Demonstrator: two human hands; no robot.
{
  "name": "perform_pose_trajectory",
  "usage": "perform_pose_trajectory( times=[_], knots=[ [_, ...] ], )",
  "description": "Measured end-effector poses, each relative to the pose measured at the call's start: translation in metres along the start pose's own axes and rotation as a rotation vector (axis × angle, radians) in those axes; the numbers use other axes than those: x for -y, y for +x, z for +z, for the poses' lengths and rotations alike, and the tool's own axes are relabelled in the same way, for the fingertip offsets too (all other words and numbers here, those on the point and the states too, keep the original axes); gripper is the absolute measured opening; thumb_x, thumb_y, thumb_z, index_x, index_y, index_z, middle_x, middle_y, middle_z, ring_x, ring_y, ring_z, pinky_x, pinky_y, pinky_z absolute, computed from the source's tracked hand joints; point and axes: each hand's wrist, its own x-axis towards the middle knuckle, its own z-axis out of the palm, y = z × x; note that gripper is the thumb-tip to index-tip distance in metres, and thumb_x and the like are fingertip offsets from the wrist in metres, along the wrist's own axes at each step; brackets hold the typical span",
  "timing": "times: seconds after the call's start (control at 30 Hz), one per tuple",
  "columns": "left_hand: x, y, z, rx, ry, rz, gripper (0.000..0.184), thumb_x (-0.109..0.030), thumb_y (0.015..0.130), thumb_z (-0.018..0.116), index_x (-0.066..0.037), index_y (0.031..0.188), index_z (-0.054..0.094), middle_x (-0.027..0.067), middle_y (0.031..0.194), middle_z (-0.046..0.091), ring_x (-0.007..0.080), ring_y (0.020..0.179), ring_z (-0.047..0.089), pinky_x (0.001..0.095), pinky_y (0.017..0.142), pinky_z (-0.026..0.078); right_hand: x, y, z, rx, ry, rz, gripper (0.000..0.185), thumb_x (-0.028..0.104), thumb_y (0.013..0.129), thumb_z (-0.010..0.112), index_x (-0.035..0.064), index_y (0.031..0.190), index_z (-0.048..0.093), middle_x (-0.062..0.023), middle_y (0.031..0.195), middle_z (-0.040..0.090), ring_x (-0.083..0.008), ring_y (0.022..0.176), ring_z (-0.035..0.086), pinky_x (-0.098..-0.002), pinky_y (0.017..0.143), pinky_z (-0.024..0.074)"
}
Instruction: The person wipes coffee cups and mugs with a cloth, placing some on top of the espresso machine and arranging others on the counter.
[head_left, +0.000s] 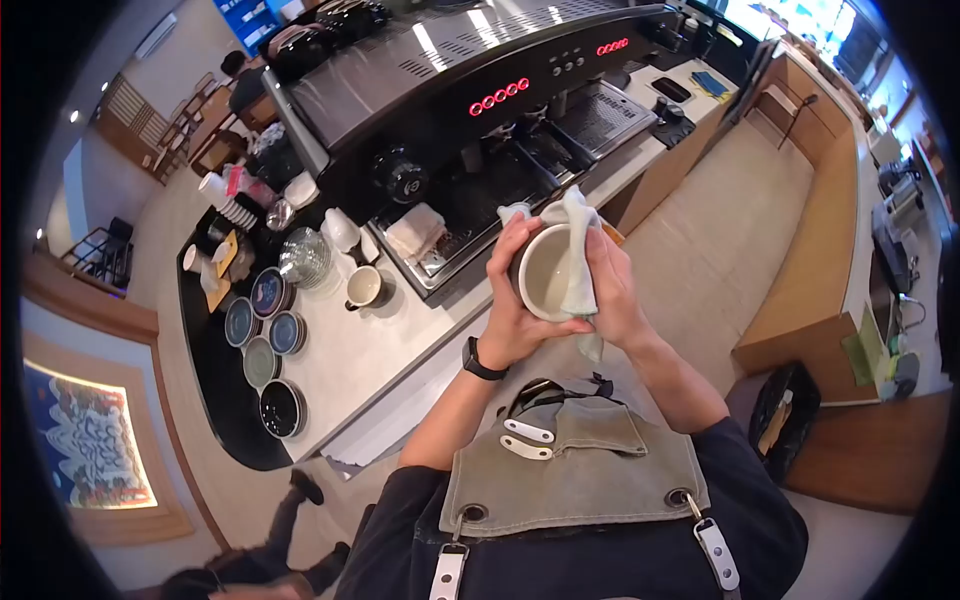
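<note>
My left hand (507,300), with a dark watch on the wrist, is wrapped round the left side of a cup (543,275) that is pale inside. On the cup's right side, my right hand (612,280) presses a white cloth (578,250) over the rim and wall. The cup's opening faces me, and part of the cloth hangs below it. Both hands are above the floor just in front of the espresso machine (400,110).
Left on the counter (345,370) are a dark cup (365,287), stacked saucers (262,362), glass dishes (305,255) and paper cups (230,205). A folded cloth (415,232) lies on the drip tray. A bin (790,420) stands right. At lower left, a person's leg (285,515) shows.
</note>
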Motion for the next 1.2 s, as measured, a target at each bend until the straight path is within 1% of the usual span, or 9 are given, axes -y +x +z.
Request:
perform_pose_trajectory(
  times=[0.17,0.37,0.43,0.5,0.63,0.7,0.87,1.1,1.2],
  knots=[
    [0.006,0.011,0.015,-0.022,-0.023,0.064,0.126,-0.046,0.054,0.098,-0.008,0.149,0.025,0.0215,0.151,0.037,0.0399,0.144,0.036,0.0538,0.12,0.029,0.021,0.003,0.006,-0.286,-0.273,-0.156,0.038,0.032,0.109,0.048,-0.0004,0.115,0.067,-0.0029,0.097,0.069,-0.0076,0.086,0.061,-0.0265,0.074,0.0481],
    [-0.033,0.031,0.008,-0.117,-0.385,-0.165,0.14,-0.063,0.05,0.092,0.003,0.151,0.021,0.0215,0.152,0.038,0.0314,0.137,0.047,0.0445,0.114,0.043,0.004,-0.016,0.003,-0.537,0.035,-0.257,0.035,0.028,0.108,0.051,-0.0015,0.12,0.066,-0.0024,0.104,0.068,-0.0073,0.09,0.06,-0.0262,0.077,0.0486],
    [-0.037,0.04,-0.001,-0.076,-0.486,-0.167,0.141,-0.067,0.047,0.091,0.003,0.15,0.024,0.0214,0.15,0.041,0.0313,0.136,0.049,0.0445,0.113,0.044,-0.008,-0.036,-0.017,-0.627,-0.307,-0.468,0.039,0.03,0.108,0.047,-0.0002,0.129,0.06,-0.0086,0.118,0.064,-0.0178,0.104,0.062,-0.0338,0.088,0.0482],
    [-0.041,0.046,-0.005,-0.069,-0.541,-0.176,0.141,-0.069,0.046,0.091,0.003,0.149,0.028,0.0208,0.148,0.044,0.0305,0.133,0.051,0.0444,0.112,0.045,0.01,-0.051,-0.019,-0.642,0.084,-0.567,0.046,0.031,0.107,0.046,0.0002,0.141,0.051,-0.0165,0.14,0.056,-0.0293,0.122,0.061,-0.0455,0.105,0.0441],
    [-0.051,0.047,-0.023,0.044,-0.574,-0.292,0.135,-0.063,0.048,0.095,0.002,0.148,0.033,0.0181,0.146,0.046,0.0272,0.132,0.052,0.0417,0.112,0.044,0.061,-0.053,0.004,-0.161,-0.359,-0.826,0.048,0.04,0.104,0.051,-0.001,0.125,0.065,-0.0124,0.115,0.069,-0.0264,0.108,0.066,-0.0429,0.097,0.0496],
    [-0.057,0.049,-0.034,0.152,-0.604,-0.373,0.131,-0.059,0.05,0.097,0.002,0.148,0.035,0.017,0.143,0.049,0.0255,0.132,0.052,0.04,0.113,0.042,0.072,-0.042,-0.014,0.206,-1.151,-0.965,0.049,0.042,0.099,0.058,0.0013,0.124,0.066,-0.0122,0.115,0.068,-0.0268,0.113,0.064,-0.0461,0.103,0.046],
    [-0.076,0.033,-0.056,0.323,-0.564,-0.469,0.109,-0.027,0.055,0.102,-0.001,0.143,0.042,0.0104,0.134,0.054,0.0208,0.127,0.052,0.0362,0.11,0.04,0.063,-0.039,0.004,0.619,-1.295,-0.635,0.043,0.024,0.084,0.073,0.0097,0.124,0.065,-0.0097,0.116,0.066,-0.0288,0.11,0.062,-0.0451,0.098,0.0459],
    [-0.093,0.027,-0.085,0.438,0.077,0.096,0.114,-0.037,0.049,0.102,-0.006,0.142,0.045,0.018,0.135,0.05,0.0354,0.125,0.053,0.0446,0.105,0.046,0.065,-0.066,0.029,0.692,-0.892,-0.042,0.052,0.007,0.082,0.067,0.0052,0.134,0.059,-0.0224,0.114,0.062,-0.0398,0.106,0.061,-0.0445,0.093,0.0483],
    [-0.081,0.023,-0.089,0.351,0.126,0.193,0.114,-0.039,0.048,0.102,-0.007,0.141,0.045,0.018,0.136,0.048,0.0361,0.123,0.053,0.0455,0.104,0.046,0.052,-0.073,0.024,0.578,-0.268,0.173,0.05,0.004,0.084,0.066,-0.0012,0.134,0.06,-0.0175,0.124,0.067,-0.0281,0.115,0.065,-0.0357,0.097,0.051]
  ],
)
